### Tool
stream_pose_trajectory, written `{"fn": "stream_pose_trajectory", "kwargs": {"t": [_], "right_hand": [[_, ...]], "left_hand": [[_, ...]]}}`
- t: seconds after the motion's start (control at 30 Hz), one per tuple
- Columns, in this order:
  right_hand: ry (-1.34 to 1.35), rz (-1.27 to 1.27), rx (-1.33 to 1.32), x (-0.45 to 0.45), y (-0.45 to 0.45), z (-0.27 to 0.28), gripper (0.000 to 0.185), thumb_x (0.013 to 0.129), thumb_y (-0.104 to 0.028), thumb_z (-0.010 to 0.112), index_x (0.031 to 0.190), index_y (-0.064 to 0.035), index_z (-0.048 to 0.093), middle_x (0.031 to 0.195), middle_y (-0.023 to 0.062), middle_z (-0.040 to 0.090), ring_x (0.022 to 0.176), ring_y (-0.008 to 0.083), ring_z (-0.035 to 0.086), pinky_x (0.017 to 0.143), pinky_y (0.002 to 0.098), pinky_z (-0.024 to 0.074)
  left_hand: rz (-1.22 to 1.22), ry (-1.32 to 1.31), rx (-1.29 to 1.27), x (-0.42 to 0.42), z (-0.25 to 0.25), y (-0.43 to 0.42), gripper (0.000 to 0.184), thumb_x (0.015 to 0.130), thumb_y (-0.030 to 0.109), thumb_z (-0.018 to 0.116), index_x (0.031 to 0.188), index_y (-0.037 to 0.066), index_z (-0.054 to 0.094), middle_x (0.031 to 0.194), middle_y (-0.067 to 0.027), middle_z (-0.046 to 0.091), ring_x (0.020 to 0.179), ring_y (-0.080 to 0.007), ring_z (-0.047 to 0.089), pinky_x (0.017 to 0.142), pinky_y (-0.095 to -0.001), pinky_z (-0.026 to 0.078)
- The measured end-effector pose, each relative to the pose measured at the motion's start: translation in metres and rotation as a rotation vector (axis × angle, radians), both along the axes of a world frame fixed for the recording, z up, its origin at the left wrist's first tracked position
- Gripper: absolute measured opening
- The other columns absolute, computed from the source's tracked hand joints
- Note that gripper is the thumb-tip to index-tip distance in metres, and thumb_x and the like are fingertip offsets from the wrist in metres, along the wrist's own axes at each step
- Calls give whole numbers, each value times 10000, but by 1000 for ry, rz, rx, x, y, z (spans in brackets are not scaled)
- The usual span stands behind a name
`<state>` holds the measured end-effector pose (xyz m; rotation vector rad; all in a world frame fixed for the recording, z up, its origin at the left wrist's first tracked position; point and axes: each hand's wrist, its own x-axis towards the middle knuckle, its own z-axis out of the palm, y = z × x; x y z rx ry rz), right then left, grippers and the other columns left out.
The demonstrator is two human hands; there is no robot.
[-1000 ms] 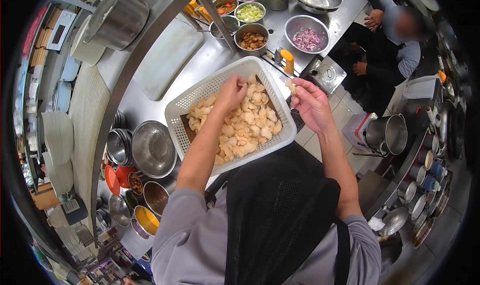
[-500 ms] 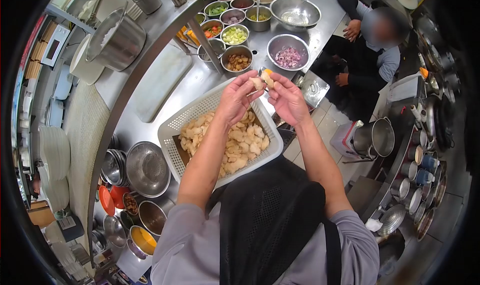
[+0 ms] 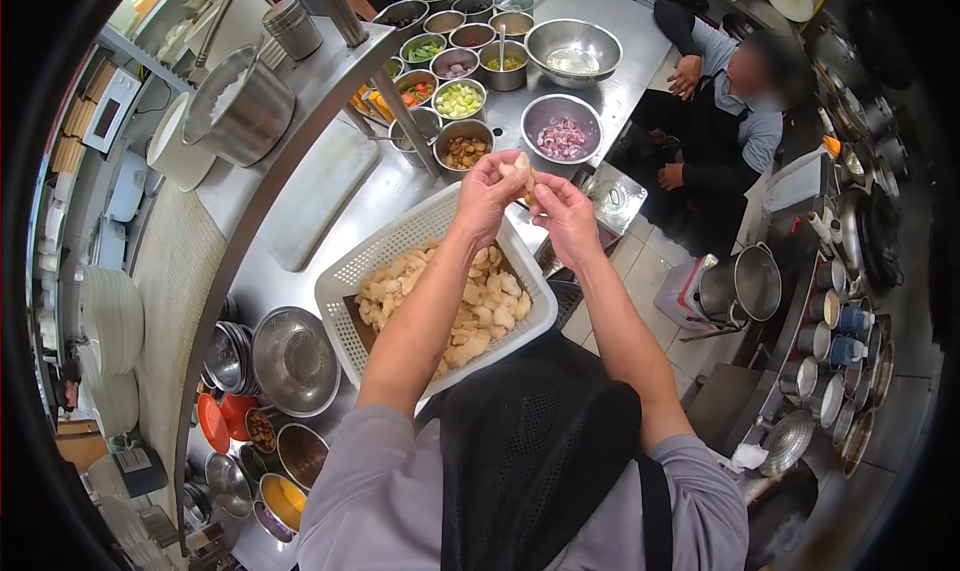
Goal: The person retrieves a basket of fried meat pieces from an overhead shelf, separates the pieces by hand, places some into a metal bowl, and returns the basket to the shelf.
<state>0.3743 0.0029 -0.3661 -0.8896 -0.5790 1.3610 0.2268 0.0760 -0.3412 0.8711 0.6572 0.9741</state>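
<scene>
Pale, lumpy food pieces [image 3: 490, 306] fill much of a white perforated basket [image 3: 540, 316] on the steel counter. Above its far rim my left hand [image 3: 485, 199] pinches a pale piece [image 3: 517, 169] between thumb and fingers. Close beside it, my right hand [image 3: 568, 216] has its fingertips closed at the lower side of that piece; whether it is one piece or two touching cannot be made out. My forearms pass over the basket and hide part of its contents.
Ahead stand a bowl of chopped purple onion [image 3: 562, 129], a large steel bowl [image 3: 573, 51] and several pots of cut vegetables. A white board [image 3: 325, 196] and a colander [image 3: 296, 361] lie left. A person [image 3: 715, 111] is at the right, near a big pot [image 3: 755, 283].
My left hand left the basket and came up with a piece to meet my right hand. Since then both hands have drawn closer together. The camera view has shifted.
</scene>
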Motion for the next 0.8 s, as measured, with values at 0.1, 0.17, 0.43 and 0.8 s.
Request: {"fn": "stream_pose_trajectory", "kwargs": {"t": [0.1,0.17,0.43,0.8], "right_hand": [[-34,-33,-41,2,-8,-1,307,1007,-202,713,1269,-52,664,1032,-3,685,790,80,633,705,250,522],[-23,-40,-99,11,-19,-10,301,1010,-203,705,1268,-55,664,1041,3,692,792,81,637,700,247,519],[-224,-28,-203,28,-74,-36,264,1019,-147,676,1257,-32,685,999,10,708,814,80,661,725,235,547],[-840,246,40,3,-102,13,249,999,-86,680,1227,13,700,1020,55,700,917,124,675,824,271,550]], "left_hand": [[39,-78,-77,-14,-3,3,336,969,59,721,1280,52,594,1154,-68,692,996,-156,693,882,-304,603],[63,-117,-95,-27,-6,6,317,988,55,690,1288,78,591,1169,-61,690,1037,-191,710,893,-310,619],[187,-141,-117,-95,-8,13,353,1020,48,623,1359,67,526,1223,-155,681,1138,-310,702,930,-353,620],[485,-86,-137,-222,-16,-65,322,996,52,677,1296,53,560,1299,-204,651,1147,-308,695,939,-362,615]]}}
